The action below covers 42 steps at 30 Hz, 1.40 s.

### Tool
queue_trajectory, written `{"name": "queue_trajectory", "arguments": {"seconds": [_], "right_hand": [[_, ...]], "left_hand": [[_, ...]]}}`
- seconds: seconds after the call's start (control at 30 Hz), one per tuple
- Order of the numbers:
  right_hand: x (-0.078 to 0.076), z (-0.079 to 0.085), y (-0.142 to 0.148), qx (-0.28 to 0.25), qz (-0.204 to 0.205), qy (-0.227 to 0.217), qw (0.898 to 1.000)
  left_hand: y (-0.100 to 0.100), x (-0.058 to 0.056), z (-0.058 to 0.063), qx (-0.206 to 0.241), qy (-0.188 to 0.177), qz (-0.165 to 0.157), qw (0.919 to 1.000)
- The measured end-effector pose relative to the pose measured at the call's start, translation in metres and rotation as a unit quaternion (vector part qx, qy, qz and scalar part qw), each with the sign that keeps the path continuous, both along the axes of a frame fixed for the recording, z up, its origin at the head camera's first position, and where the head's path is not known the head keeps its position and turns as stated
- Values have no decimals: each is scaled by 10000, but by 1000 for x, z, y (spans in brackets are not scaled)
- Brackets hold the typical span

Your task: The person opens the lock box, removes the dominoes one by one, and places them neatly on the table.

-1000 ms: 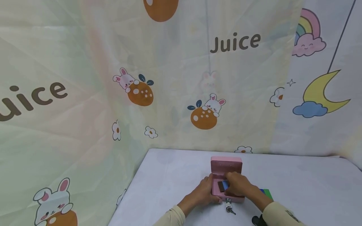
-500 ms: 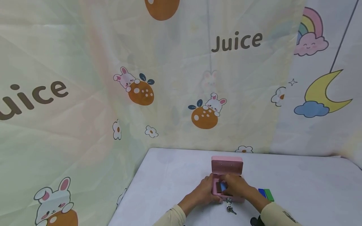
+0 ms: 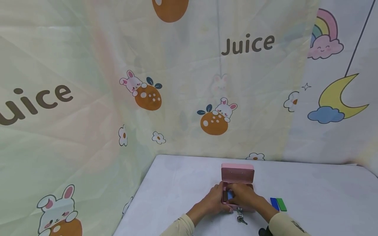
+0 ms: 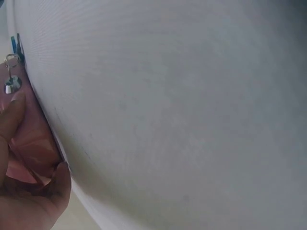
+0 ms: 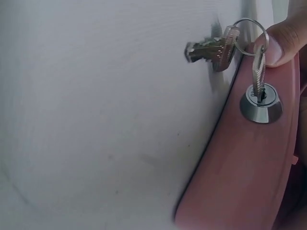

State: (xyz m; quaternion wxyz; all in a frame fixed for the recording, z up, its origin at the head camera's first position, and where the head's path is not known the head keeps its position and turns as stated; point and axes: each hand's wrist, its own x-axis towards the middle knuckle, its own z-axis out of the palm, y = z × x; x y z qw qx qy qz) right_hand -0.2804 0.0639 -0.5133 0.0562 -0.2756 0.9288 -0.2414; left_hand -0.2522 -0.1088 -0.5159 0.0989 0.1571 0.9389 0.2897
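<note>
A pink cash box (image 3: 237,177) stands on the table with its lid up. My left hand (image 3: 213,199) grips its left side, thumb at the front corner. In the left wrist view that thumb (image 4: 13,115) lies beside the lock. My right hand (image 3: 243,194) reaches inside the box and pinches a blue block (image 3: 230,195). A dark brown block (image 3: 225,196) lies against the blue one's left side, close to the box's left wall; my right fingers cover the rest of the inside. A key (image 5: 259,76) sits in the lock (image 5: 261,103), with another key (image 5: 216,50) hanging from its ring.
A blue piece (image 3: 274,204) and a green piece (image 3: 281,204) lie side by side on the white table (image 3: 319,190), right of the box. Near my right sleeve a black object (image 3: 264,231) is partly hidden. Printed cloth walls (image 3: 177,82) rise behind and left of the table.
My right hand has shifted left inside the box, and the blue and dark brown blocks have moved left with it. My left hand keeps its place on the box.
</note>
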Motion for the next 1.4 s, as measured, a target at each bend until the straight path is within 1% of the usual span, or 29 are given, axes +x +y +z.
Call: {"name": "queue_trajectory", "arguments": {"seconds": [0.27,0.43,0.53,0.77,1.0,1.23,1.4], "right_hand": [[3,4,2,-155,-68,-100,9998],[1,2,5,-212,-70,-1,9998],[-1,2,6,-258,-53,-49,9996],[-3,3,7,-241,114,156,9995],[-4,3,8,-278,234,136,9992],[-7,0,8,-204,157,155,9995],[-6,-2,7,-182,102,99,9997]], "left_hand": [[0,0,-1,20,19,69,10000],[0,1,2,-12,58,60,10000],[0,1,2,-64,115,16,9999],[0,1,1,-92,182,-33,9998],[1,-1,-2,-78,127,14,9999],[1,-1,-2,-136,168,-14,9998],[1,-1,-3,-75,75,48,9999]]}}
